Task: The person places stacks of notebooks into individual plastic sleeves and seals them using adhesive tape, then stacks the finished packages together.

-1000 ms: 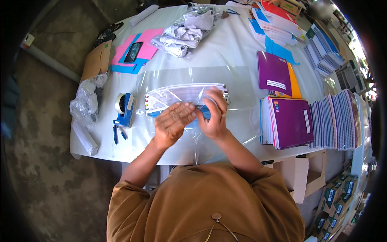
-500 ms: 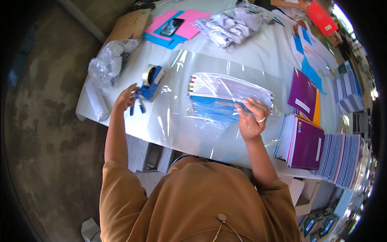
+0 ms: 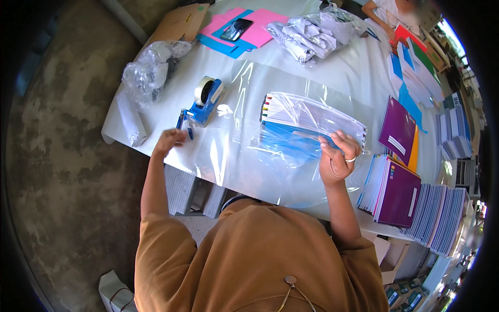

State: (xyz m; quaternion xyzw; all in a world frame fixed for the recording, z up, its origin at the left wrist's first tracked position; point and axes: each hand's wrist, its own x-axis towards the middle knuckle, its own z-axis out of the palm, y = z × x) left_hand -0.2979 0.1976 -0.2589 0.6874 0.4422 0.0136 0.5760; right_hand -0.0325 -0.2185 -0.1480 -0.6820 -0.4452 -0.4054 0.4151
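Observation:
A stack of notebooks (image 3: 304,105) with white and blue edges lies under clear plastic film (image 3: 244,156) on the table. Against the film, at the stack's near right side, rests my right hand (image 3: 339,160), its fingers bent onto the plastic; a ring shows on one finger. At the table's front left edge my left hand (image 3: 170,141) is closed, its fingertips pressed together; whatever they hold is too small to make out. Just beyond it are a blue pen (image 3: 181,119), another blue pen (image 3: 190,132) and a blue tape dispenser (image 3: 208,103) with a roll of tape.
Crumpled plastic (image 3: 148,73) and a white roll (image 3: 132,120) lie left. Farther back are a phone (image 3: 236,29) on coloured sheets and a plastic heap (image 3: 317,34). Purple notebooks (image 3: 399,192) and more stacks stand right. Another person's arm (image 3: 378,16) shows at the far right.
My left hand has drawn back toward me from beside the pens, and its fingers have closed. My right hand stays on the film over the stack. The whole view has shifted slightly.

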